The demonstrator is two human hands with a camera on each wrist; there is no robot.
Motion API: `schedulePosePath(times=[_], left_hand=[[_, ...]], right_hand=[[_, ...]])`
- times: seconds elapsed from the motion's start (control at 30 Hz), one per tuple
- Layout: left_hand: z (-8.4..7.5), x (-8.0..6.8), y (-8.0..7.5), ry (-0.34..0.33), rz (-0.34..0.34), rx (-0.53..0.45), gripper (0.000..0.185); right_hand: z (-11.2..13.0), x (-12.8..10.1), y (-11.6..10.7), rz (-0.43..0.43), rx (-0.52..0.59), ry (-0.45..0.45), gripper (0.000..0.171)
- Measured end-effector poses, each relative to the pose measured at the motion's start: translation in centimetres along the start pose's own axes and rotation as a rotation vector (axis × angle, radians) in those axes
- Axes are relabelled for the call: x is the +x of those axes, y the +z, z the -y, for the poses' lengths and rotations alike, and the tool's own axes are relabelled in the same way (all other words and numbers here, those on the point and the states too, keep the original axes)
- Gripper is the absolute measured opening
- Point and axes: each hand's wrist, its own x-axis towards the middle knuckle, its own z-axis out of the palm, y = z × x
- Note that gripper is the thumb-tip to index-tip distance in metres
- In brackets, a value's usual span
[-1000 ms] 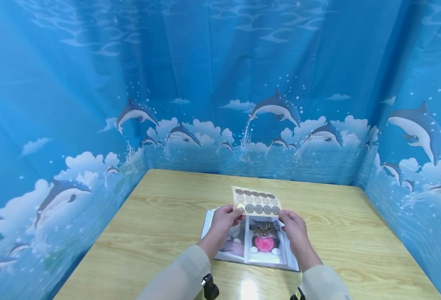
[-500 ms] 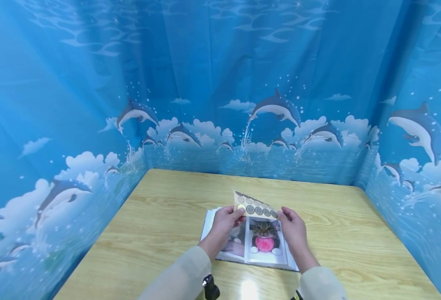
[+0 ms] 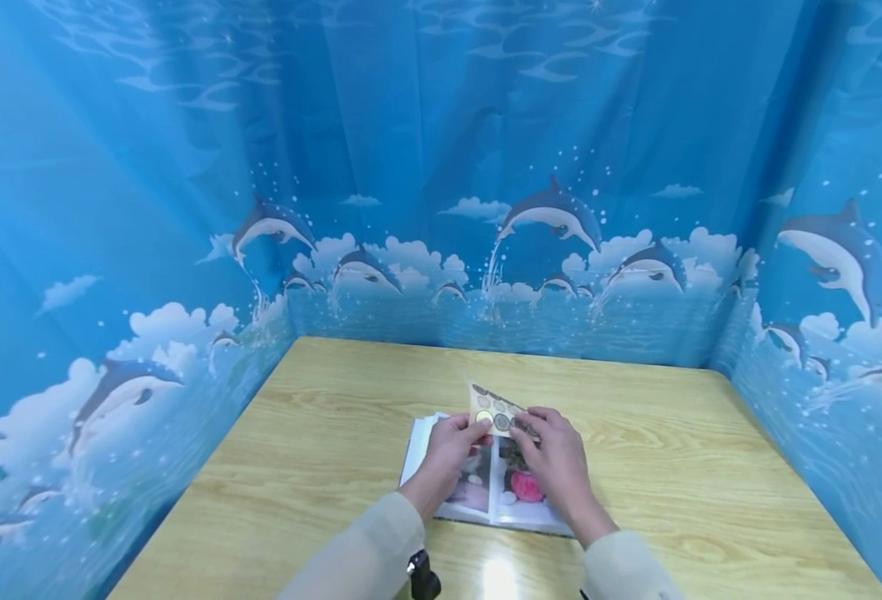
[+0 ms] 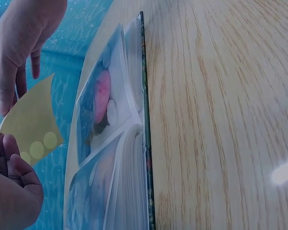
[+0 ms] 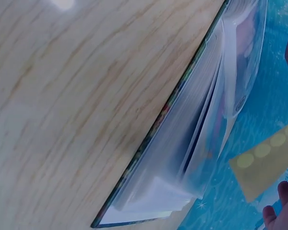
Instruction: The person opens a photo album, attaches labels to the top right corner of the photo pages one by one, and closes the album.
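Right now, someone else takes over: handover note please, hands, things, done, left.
Left hand: pinches the sticker sheet at its left edge, above the album.
Right hand: on the sheet's right part, fingers at the stickers; whether one is gripped cannot be told.
Album: open flat on the table, cat photo page up.
Done: album open, sheet lifted. No sticker can be seen on the page.
Left, likely: peel one sticker and place it.

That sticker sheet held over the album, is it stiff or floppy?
Probably floppy: the sticker sheet bends between the left hand and right hand. Likely very light, since fingertip pinches hold it above the photo album. It looks thin, so it may crease.
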Motion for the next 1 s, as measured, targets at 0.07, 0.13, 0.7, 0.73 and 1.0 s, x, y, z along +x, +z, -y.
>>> schedulePosePath(times=[0.07,0.13,0.7,0.73,1.0], left_hand=[[0.0,0.0,0.0,0.000,-0.001,0.003,0.016],[0.0,0.0,0.0,-0.001,0.000,0.000,0.016],[-0.1,-0.1,0.3,0.008,0.018,0.034,0.018],[-0.1,-0.1,0.3,0.009,0.019,0.037,0.018],[0.2,-0.1,0.2,0.046,0.059,0.038,0.017]], right_hand=[[0.2,-0.1,0.2,-0.014,-0.017,-0.039,0.033],[0.4,-0.1,0.3,-0.032,-0.024,-0.065,0.032],[1.6,-0.2,0.8,-0.014,-0.018,-0.014,0.026],[1.6,-0.2,0.8,-0.014,-0.012,-0.013,0.027],[1.6,-0.3,1.1,0.014,0.067,0.041,0.027]])
